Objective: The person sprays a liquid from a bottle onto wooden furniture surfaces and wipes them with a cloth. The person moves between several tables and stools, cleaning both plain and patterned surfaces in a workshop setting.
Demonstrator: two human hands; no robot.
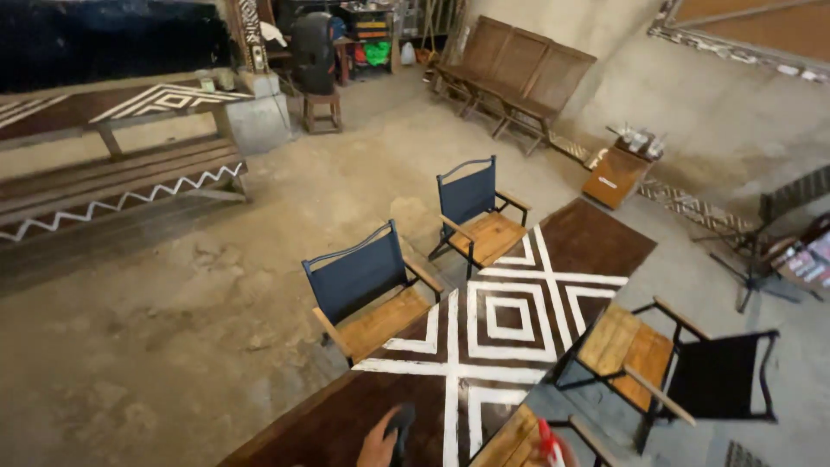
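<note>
A long dark brown table painted with white diamond lines runs from the bottom edge toward the upper right. Only the top of my left hand shows at the bottom edge, resting over the table's near end and closed on a small dark object, too small to identify. My right hand is almost wholly cut off by the bottom edge; a red and white item sticks up beside it, above a wooden chair seat.
Two folding chairs with dark blue backs stand left of the table, and a black-backed one stands right. A patterned table and bench sit at far left, a wooden bench at the back wall, and a small side table beyond.
</note>
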